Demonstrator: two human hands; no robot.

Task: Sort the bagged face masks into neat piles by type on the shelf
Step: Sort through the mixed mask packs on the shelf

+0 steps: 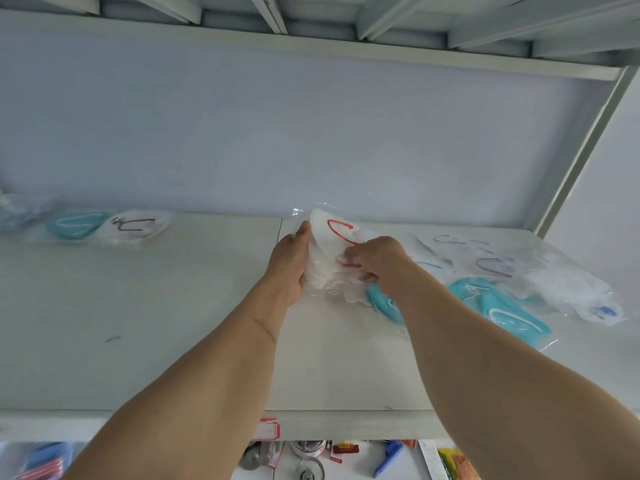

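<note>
A bagged white mask with red ear loops (330,239) stands tilted up on the white shelf (173,323) at the centre. My left hand (292,263) grips its left side, and my right hand (375,259) pinches its right side. To the right lies a loose heap: teal masks (498,306), a teal mask (382,303) partly under my right forearm, and white masks with purple loops (491,265) in clear bags. At the far left a teal mask (74,225) lies beside a white mask with red loops (136,226).
A crumpled clear bag (20,211) lies at the shelf's far left edge. A metal upright (581,150) stands at the right. An upper shelf (311,36) hangs overhead. Below the front edge, a lower shelf holds small hardware items (311,459).
</note>
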